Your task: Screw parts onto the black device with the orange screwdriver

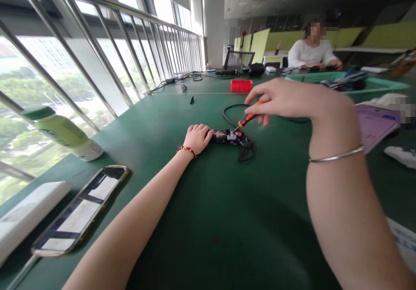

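The left hand (pixel 196 140) held a black device (pixel 222 136) down on the green worktop (pixel 208 220), its fingers (pixel 195 128) curled over 1 end; the right hand's (pixel 281 98) fingers pinched an orange-and-black screwdriver (pixel 247 119), tip at the device.

A slim, black, tubular device (pixel 221 136) is laid on its side on the dark green tabletop (pixel 201 203), its left end covered from view. Toward its right end, inner parts are exposed: a small grey block (pixel 232 137) and thin coloured wires (pixel 242 142), blue among them, can be seen, while finer detail is too small to be made out. Beside that end, a thin black cable (pixel 255 150) is looped. A screwdriver (pixel 247 119) with an orange-and-black handle and a thin metal shaft is held aslant, handle up to the right, tip lowered to the grey block; whether contact is made cannot be told
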Demonstrator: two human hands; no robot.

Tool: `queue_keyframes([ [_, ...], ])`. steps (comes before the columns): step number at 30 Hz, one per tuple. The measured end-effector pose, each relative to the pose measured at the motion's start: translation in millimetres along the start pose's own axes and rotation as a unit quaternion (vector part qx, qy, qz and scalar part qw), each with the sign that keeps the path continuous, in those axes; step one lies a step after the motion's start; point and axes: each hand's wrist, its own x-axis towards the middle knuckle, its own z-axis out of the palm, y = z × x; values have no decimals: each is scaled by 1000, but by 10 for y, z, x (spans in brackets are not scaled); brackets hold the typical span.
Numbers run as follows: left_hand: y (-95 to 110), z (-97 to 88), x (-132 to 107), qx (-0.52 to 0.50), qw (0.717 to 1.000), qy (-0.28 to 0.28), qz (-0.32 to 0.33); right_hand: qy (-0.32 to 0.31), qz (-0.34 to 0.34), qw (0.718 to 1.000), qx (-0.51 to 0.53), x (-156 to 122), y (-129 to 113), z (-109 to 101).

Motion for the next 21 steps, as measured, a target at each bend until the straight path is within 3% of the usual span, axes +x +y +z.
queue_keyframes([
  [4, 8, -9, -1, 7, 1000, -1, -1, -45, 26, 998, 23, 14, -15, 32],
  [13, -3, 8, 2, -5, 1000, -1, -3, 17, -47, 999, -20, 20, -36, 22],
  [21, -1, 13, 4, 17, 1000, 2, 3, -44, 35, 998, 10, 43, -40, 61],
])
